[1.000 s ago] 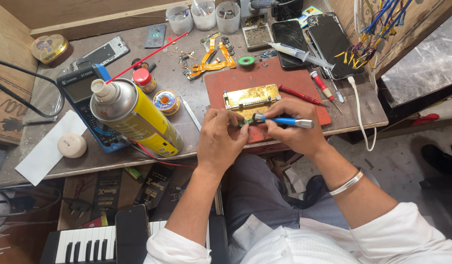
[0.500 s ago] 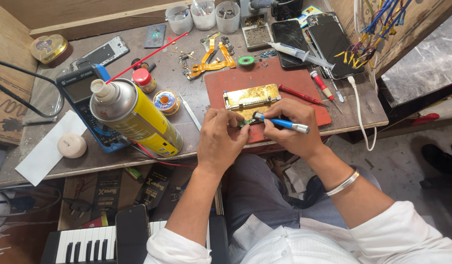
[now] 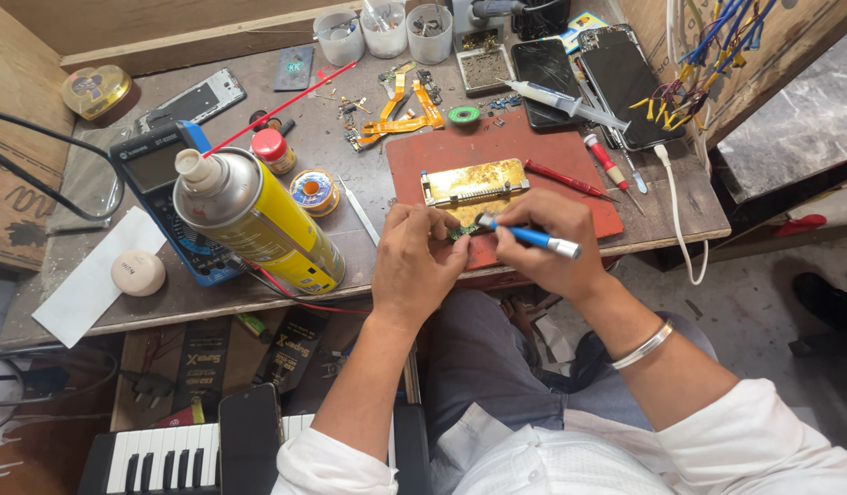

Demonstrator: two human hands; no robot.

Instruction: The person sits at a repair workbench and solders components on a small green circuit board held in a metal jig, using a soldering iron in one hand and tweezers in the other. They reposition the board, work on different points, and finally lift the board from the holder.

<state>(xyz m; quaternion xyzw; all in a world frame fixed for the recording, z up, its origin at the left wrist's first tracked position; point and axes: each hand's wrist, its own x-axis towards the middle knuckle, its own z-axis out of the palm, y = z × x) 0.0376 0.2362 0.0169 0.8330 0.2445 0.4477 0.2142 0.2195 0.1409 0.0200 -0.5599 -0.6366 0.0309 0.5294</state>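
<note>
Both hands sit at the red mat's (image 3: 533, 151) near edge: right hand (image 3: 556, 240) pinches a blue screwdriver (image 3: 531, 237), its tip now swung to nine o'clock; left hand (image 3: 416, 259) is curled closed on a small circuit board (image 3: 460, 231).

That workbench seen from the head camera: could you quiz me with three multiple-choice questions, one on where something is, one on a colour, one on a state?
1. Where does the big spray can stand?
A. left of the red mat
B. on the mat
C. on the floor

2. What colour is the handle of the tool in the right hand?
A. green
B. blue
C. white

3. How is the left hand?
A. raised, empty
B. pinching a small board at the mat's front edge
C. gripping the can

Key: 1 A, the can stands beside the mat on the bench; 2 B, blue shaft, silver end; 3 B, fingertips close on the board.
</note>
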